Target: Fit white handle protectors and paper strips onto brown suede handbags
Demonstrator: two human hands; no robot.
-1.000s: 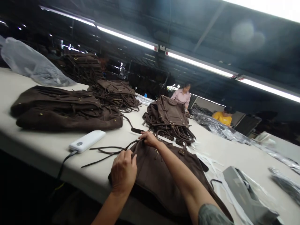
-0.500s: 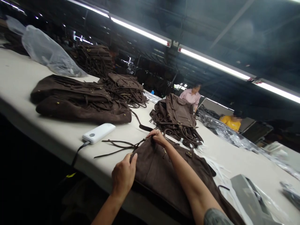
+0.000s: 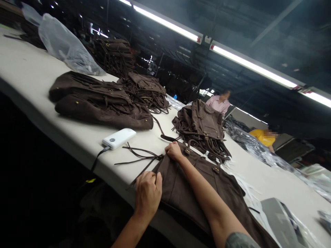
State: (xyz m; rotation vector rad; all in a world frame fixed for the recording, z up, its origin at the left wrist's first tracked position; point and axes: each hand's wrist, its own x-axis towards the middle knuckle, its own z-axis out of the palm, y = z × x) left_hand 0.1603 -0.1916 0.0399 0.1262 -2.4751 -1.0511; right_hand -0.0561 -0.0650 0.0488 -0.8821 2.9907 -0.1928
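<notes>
A dark brown bag (image 3: 186, 196) with short handles and metal fittings lies at the table's near edge, part of it hanging over. My left hand (image 3: 148, 193) is closed on its left edge, fingers curled over the material. At the bag's upper left corner, my right hand (image 3: 173, 151) grips the top edge, its forearm stretched across the bag. Thin brown cords (image 3: 139, 155) trail from that corner onto the table. A dark strap (image 3: 168, 138) lies just beyond my right hand.
A white power bank (image 3: 119, 137) with a cable sits left on the table (image 3: 23, 65). Brown bags (image 3: 103, 103) lie behind it, and another stack (image 3: 201, 120) stands farther right. A grey device (image 3: 280, 220) is at right. Two people work in the background.
The view has shifted, so most things appear farther right. My left hand's fingers have curled more over the bag's edge. My right hand still grips the upper corner.
</notes>
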